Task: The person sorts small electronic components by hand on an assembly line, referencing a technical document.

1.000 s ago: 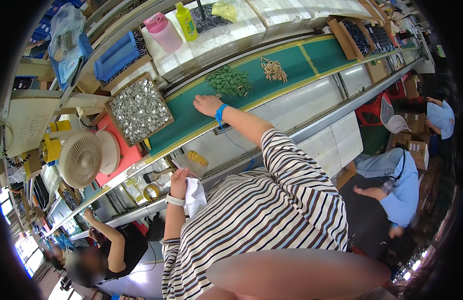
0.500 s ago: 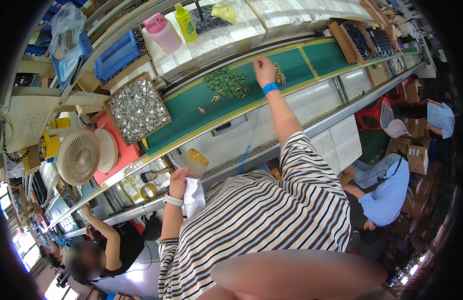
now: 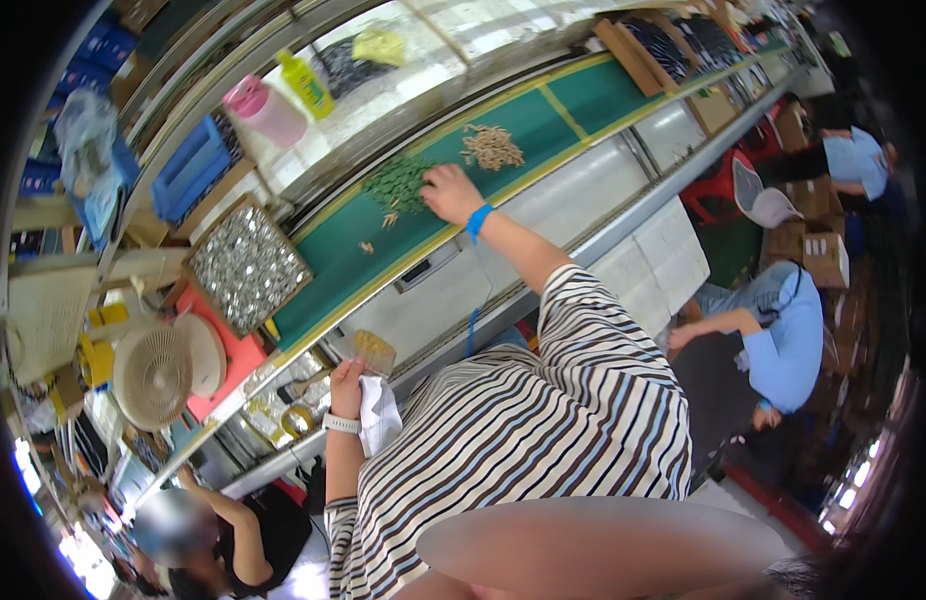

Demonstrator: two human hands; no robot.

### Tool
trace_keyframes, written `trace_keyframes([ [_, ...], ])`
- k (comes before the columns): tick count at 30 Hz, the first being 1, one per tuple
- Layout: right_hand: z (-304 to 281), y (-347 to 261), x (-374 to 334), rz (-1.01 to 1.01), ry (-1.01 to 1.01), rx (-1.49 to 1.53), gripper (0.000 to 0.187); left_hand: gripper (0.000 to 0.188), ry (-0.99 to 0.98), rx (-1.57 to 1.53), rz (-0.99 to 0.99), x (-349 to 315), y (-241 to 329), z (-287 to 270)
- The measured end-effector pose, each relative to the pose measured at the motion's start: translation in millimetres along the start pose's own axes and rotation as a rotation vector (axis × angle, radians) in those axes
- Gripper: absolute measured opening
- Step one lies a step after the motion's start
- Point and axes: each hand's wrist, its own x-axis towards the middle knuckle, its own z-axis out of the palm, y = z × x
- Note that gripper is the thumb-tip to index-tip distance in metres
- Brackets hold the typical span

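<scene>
My right hand, with a blue strap and cord at its wrist, is at the right edge of a pile of small green pieces on the green belt. Its fingers curl down at the pieces; whatever lies between the fingertips is too small to make out. A few small tan pieces lie just below that pile, and a larger heap of tan pieces lies to its right. Near my body, my left hand pinches a clear plastic bag with yellowish contents. White cloth or paper hangs beside that hand.
Left of the belt stand a carton of small metal parts and a fan. A pink jug and a yellow bottle stand on the white foam ledge behind. Co-workers sit at left and right; a cardboard box rests farther along the belt.
My right hand has moved left and nearer, from beside the tan heap to the green pile, uncovering the heap. The left hand stays at the plastic bag. The whole view has tilted and shifted.
</scene>
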Motion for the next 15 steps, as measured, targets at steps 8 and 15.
trace_keyframes([
  [8, 2.1, 0.8, 2.1, 0.407, 0.153, 0.306, 0.005, 0.023, -0.046, 0.129, 0.053, 9.2, 2.7, 1.6],
  [15, -23.5, 38.6, -12.5, 0.552, 0.378, -0.322, 0.011, 0.022, -0.036, 0.050, 0.048, 5.7, 0.3, -1.0],
])
